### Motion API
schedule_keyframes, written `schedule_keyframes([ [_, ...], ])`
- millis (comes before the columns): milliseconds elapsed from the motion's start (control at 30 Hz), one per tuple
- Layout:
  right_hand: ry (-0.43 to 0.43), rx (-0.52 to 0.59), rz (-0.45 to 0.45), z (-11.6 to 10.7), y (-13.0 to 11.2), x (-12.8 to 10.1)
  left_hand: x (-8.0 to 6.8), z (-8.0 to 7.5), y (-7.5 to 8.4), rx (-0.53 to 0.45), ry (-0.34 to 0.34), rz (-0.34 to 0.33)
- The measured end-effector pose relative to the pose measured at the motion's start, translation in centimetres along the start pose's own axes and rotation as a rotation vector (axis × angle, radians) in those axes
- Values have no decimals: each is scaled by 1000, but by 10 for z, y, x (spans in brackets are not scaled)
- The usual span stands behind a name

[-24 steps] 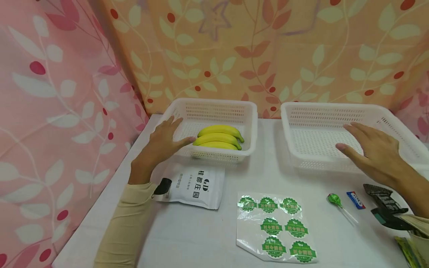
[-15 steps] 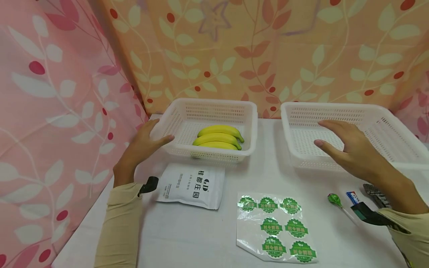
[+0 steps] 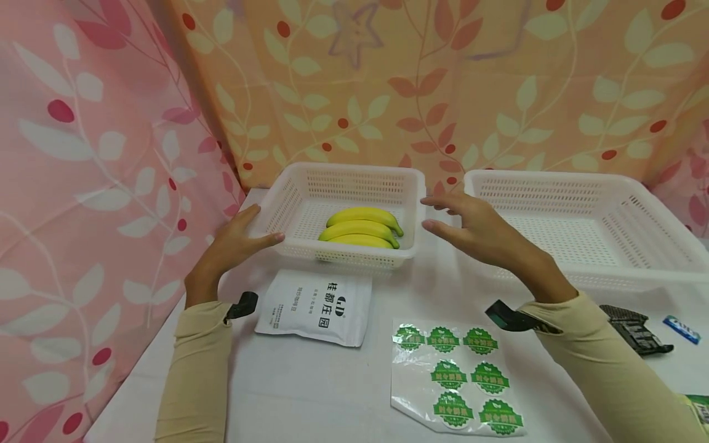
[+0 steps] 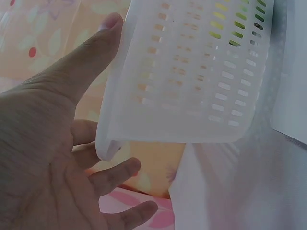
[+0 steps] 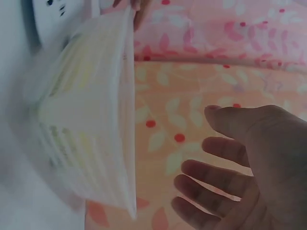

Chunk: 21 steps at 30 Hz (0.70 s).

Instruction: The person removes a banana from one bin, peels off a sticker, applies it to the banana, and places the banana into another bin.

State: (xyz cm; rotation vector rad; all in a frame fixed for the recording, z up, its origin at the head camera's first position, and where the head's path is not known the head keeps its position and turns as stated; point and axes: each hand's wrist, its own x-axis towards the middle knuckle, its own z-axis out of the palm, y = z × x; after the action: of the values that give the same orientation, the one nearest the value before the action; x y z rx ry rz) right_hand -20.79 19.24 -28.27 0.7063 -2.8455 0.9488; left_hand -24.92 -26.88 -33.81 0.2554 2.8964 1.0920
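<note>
A small white basket (image 3: 343,169) holds three yellow bananas (image 3: 362,227) at the back of the table. My left hand (image 3: 246,231) is at its front left corner, thumb against the front wall and fingers along the left side. In the left wrist view the thumb of that hand (image 4: 62,143) lies flat on the basket wall (image 4: 192,72) with the fingers spread beside the rim. My right hand (image 3: 454,221) hovers with spread fingers just right of the basket's right wall. The right wrist view shows a gap between this hand (image 5: 240,172) and the basket (image 5: 96,124).
A larger white basket (image 3: 581,184) with nothing in it stands to the right. In front lie a white pouch (image 3: 318,307) and a sheet of green round stickers (image 3: 456,375). A black object (image 3: 634,329) and a blue wrapped sweet (image 3: 681,329) lie at the right edge. Patterned curtains enclose the table.
My right hand has moved left from over the large basket to beside the small basket's right wall. My left hand has drawn back from the basket's inside to its front left corner.
</note>
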Motion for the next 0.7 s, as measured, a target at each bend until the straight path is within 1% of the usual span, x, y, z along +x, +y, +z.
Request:
schedule_keyframes([
  [100,-71,65,-6,8,-6,22,0,0,-1,-1,7,8],
  [200,-156,139,7,15,-11,44,1,0,-2,-8,7,16],
  [300,-258,206,34,21,-16,64,1,0,-1,-11,0,-1],
  [400,-358,266,81,28,-20,82,0,0,-1,-14,-7,-19],
  [500,-434,336,142,35,-21,97,0,0,-1,-18,-7,-21],
  [600,-480,405,204,43,-19,108,1,-1,-1,-16,0,-13],
  [700,-506,447,269,50,-18,117,1,0,-2,-15,8,0],
])
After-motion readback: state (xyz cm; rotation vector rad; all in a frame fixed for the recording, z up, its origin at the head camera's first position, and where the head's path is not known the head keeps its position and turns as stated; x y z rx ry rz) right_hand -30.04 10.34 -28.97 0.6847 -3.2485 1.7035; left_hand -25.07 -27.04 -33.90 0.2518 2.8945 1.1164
